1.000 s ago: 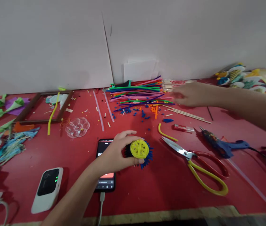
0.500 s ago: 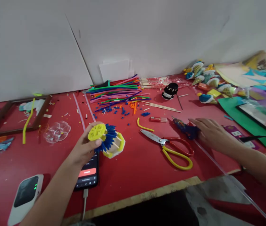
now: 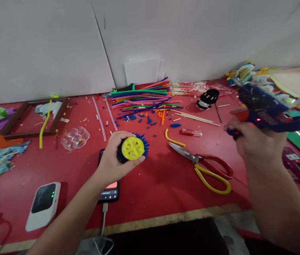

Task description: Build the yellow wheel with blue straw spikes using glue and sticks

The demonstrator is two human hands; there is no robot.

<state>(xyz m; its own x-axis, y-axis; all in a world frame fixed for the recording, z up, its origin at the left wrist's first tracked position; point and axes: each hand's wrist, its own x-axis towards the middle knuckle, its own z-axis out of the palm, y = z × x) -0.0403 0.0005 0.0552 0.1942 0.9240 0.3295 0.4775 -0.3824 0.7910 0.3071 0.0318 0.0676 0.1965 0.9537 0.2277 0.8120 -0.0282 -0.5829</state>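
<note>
My left hand [image 3: 118, 152] is wrapped round a small craft piece with a round yellow top [image 3: 133, 148] and a fringe of blue spikes [image 3: 144, 145]. Its yellow face is turned up towards me, so the lower part is hidden. In my right hand [image 3: 256, 141] a dark blue hot glue gun [image 3: 265, 109] is raised above the table, with a small red light lit on its side. Between the hands lie scissors [image 3: 192, 157] with one red and one yellow handle. A phone [image 3: 110, 193] rests partly under my left hand.
Coloured pipe cleaners [image 3: 142, 95] are piled at the wall, blue and orange scraps before them. A black-and-white craft piece [image 3: 207, 99], wooden sticks [image 3: 196, 118] and a red-handled tool [image 3: 191, 132] lie nearby. At left are a brown frame [image 3: 27, 134], a clear flower-shaped tray [image 3: 75, 138] and a white device [image 3: 43, 206].
My right hand has lifted the glue gun off the table. My left hand has turned the yellow-and-blue piece so its yellow face points up. The view has shifted slightly.
</note>
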